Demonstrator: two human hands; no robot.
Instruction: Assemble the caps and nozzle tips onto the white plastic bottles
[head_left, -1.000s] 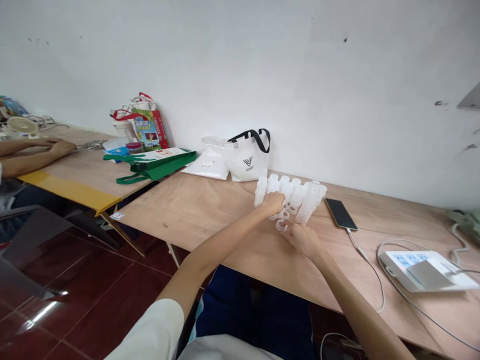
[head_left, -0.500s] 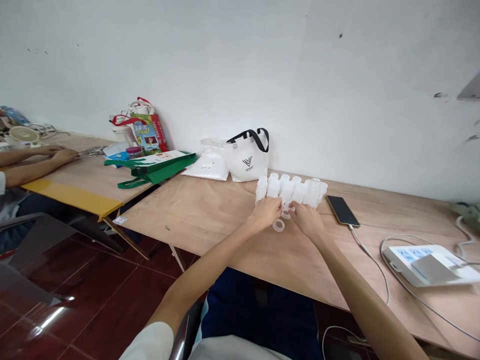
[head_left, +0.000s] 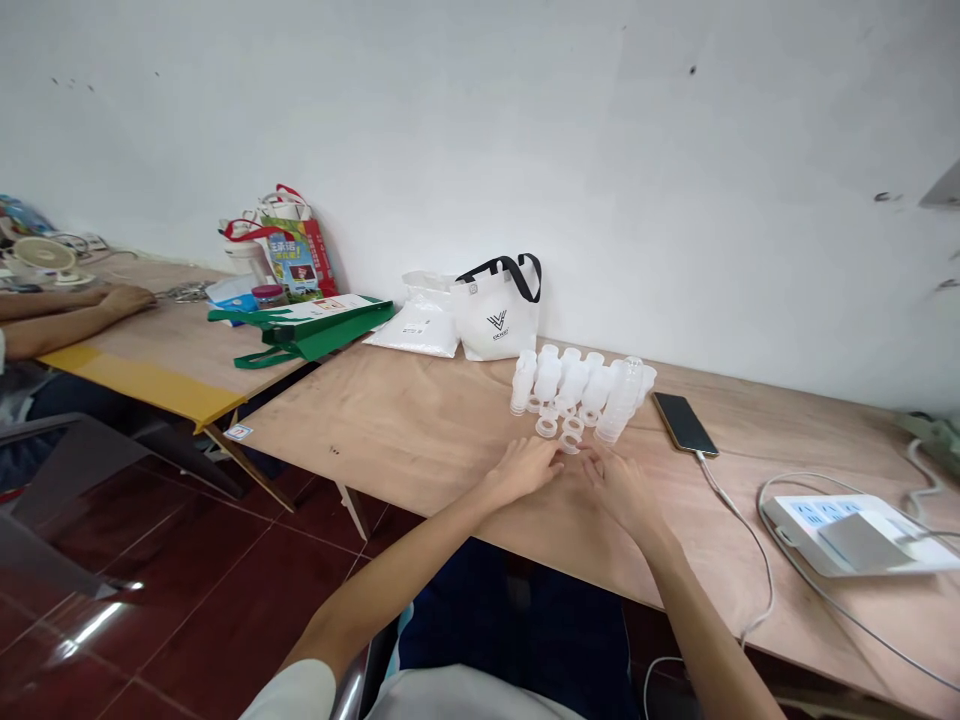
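Observation:
Translucent white plastic cups stand in a tight cluster of stacks and rows on the wooden table. In front of them lie several small clear plastic rings, the nearest one just beyond my fingertips. My left hand rests low over the tabletop, fingers loosely stretched toward that nearest ring; whether it touches is unclear. On the other side, my right hand is also open, its fingers pointing at the rings. Neither hand visibly holds anything.
Right of the cups lie a phone on a cable and a white box. Behind are a white bag with black handles and a plastic pouch. A green bag bridges toward the neighbouring table, where another person's hands rest.
Both my hands have drawn back from the cups toward me and come off the small rings. The rings beneath the cups now show, with the nearest close to my fingers.

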